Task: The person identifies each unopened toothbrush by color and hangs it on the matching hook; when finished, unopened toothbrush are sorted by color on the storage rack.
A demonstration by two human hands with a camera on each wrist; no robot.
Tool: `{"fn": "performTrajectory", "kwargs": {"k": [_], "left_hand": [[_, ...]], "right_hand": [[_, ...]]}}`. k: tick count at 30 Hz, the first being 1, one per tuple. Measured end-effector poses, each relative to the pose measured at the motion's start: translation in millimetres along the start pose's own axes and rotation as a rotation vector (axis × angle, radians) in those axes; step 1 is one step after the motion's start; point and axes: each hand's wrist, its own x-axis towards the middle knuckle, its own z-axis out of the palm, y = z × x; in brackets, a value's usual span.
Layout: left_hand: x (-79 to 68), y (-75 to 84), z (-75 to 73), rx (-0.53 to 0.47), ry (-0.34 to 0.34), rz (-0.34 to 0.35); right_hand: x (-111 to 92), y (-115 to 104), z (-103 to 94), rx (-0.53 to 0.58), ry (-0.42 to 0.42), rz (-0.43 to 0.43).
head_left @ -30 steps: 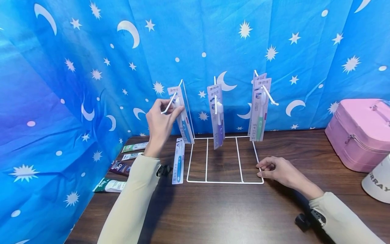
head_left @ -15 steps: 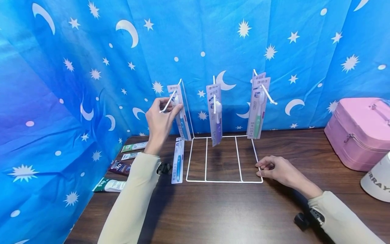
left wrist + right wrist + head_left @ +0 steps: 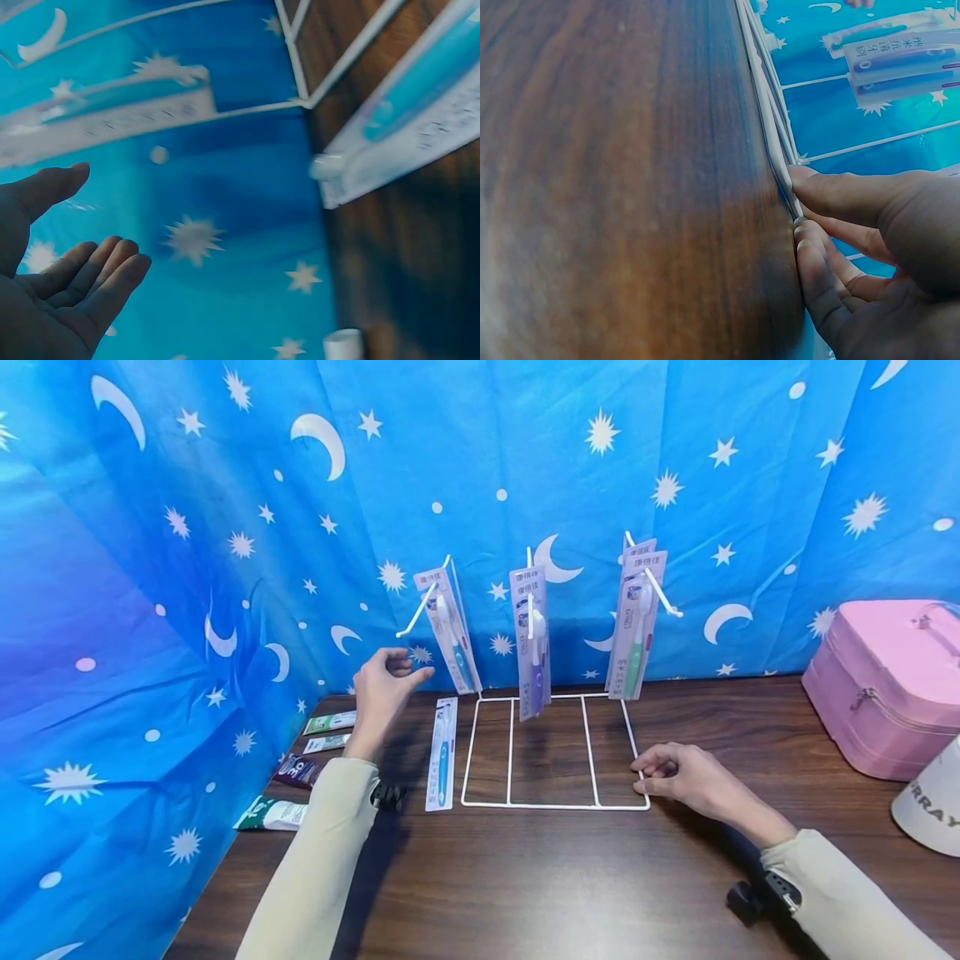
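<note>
A white wire display rack [image 3: 555, 807] stands on the table, its hooks carrying carded toothbrushes. From the left hook hangs a blue toothbrush pack [image 3: 457, 647]; purple toothbrush packs [image 3: 531, 668] hang in the middle and green toothbrush packs [image 3: 632, 647] on the right. My left hand [image 3: 384, 697] is below and left of the left hook, holding nothing, thumb and fingers apart in the left wrist view. Another blue toothbrush pack [image 3: 442, 756] lies on the table beside the rack's left side. My right hand [image 3: 686, 783] pinches the wire at the base's front right corner between thumb and fingers.
Several tubes, one a green and white tube [image 3: 272, 814], lie at the table's left edge. A pink case [image 3: 877, 693] and a white container [image 3: 933, 806] stand at the right. A blue curtain [image 3: 465, 468] with moons and stars hangs behind the rack.
My left hand has let go of the blue toothbrush pack on the left hook and moved down and slightly left. The right hand has stayed on the rack's corner.
</note>
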Motion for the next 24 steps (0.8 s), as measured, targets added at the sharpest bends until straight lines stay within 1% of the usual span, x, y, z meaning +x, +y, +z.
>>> {"fn": "performTrajectory", "kwargs": {"k": [3,5,10,13,16,21,24], "left_hand": [[-1.6,-14.3,5.1,0.004,-0.020,-0.069],[-1.7,-23.4,9.6,0.031,-0.028,-0.100],[0.0,-43.9,22.6,0.113,-0.070,-0.135],[0.5,-53.3,30.2,0.119,-0.097,-0.166],[1.0,-60.9,37.4,0.069,-0.133,-0.229],[1.4,-71.3,47.4,-0.049,-0.197,-0.356],[1.4,-76.3,52.6,-0.060,-0.205,-0.384]], "right_hand": [[0,0,0.7,0.002,-0.006,0.003],[0,1,0.8,-0.001,-0.005,0.001],[0,1,0.2,-0.004,0.000,-0.003],[-1,0,0.0,0.000,-0.002,-0.005],[-1,1,0.3,0.003,0.000,-0.011],[-1,1,0.7,0.005,0.006,-0.018],[-1,1,0.7,0.008,0.009,-0.019]]}}
